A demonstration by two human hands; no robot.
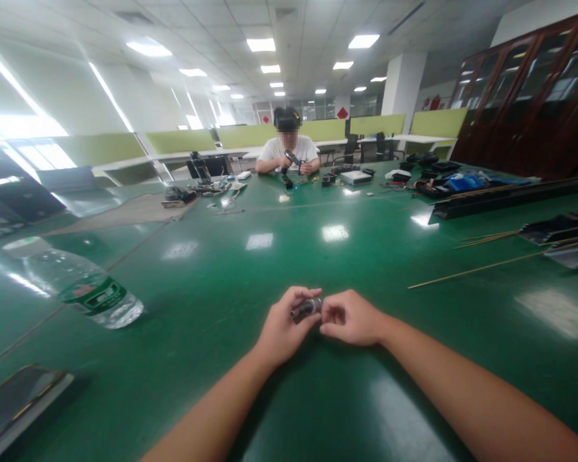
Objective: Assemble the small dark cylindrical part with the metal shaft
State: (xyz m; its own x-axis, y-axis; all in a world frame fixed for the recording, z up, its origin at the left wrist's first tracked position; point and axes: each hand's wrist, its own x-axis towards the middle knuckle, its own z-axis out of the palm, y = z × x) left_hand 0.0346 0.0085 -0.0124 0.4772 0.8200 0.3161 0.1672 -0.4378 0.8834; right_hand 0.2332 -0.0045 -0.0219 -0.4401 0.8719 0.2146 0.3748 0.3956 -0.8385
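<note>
A small dark-grey metal cylindrical part [307, 310], with a thinner stub at its left end, lies across the fingers of my left hand [289, 324]. The thumb and fingers of that hand are closed around it, just above the green table [212, 276]. My right hand [354, 319] is curled, with its thumb and fingertips brought together at the part's right end. Those fingertips partly hide that end, so its exact shape does not show.
A water bottle [96, 292] lies tilted on the left, with a phone-like slab [19, 404] nearer me. Thin brass-coloured rods [476, 273] and black metal profiles [501, 200] lie on the right. Across the table a person [289, 147] holds a dark tool among electronic parts.
</note>
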